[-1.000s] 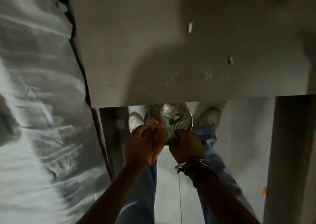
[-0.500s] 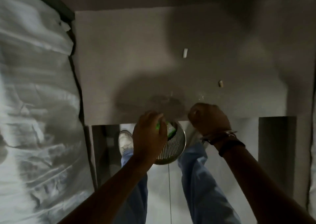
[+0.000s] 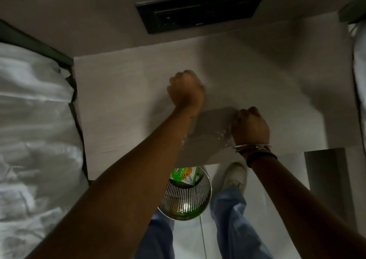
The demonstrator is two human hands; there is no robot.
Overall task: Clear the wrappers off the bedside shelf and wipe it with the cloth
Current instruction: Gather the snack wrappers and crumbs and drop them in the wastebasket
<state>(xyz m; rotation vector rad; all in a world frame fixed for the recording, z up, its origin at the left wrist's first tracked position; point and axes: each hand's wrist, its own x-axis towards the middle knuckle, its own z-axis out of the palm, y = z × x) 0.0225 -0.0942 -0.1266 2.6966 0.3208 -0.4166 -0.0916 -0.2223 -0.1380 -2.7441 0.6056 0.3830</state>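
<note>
Pale bedside shelf [image 3: 118, 104] between two beds.
Both fists rest on it, left hand [image 3: 186, 90] mid-shelf, right hand [image 3: 250, 127] near the front edge; a glistening patch [image 3: 208, 138] lies between the arms.

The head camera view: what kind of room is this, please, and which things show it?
Probably a bedroom, perhaps in a hotel. White bedding lies at the left of a pale bedside shelf, a dark switch panel sits in the wall above, and a perforated metal bin stands on the floor below.

head cam only, looked steeply down from above, close over the shelf [image 3: 122, 104], bed [image 3: 33, 140] at 9 o'clock, bin [image 3: 186, 197] at 6
</note>
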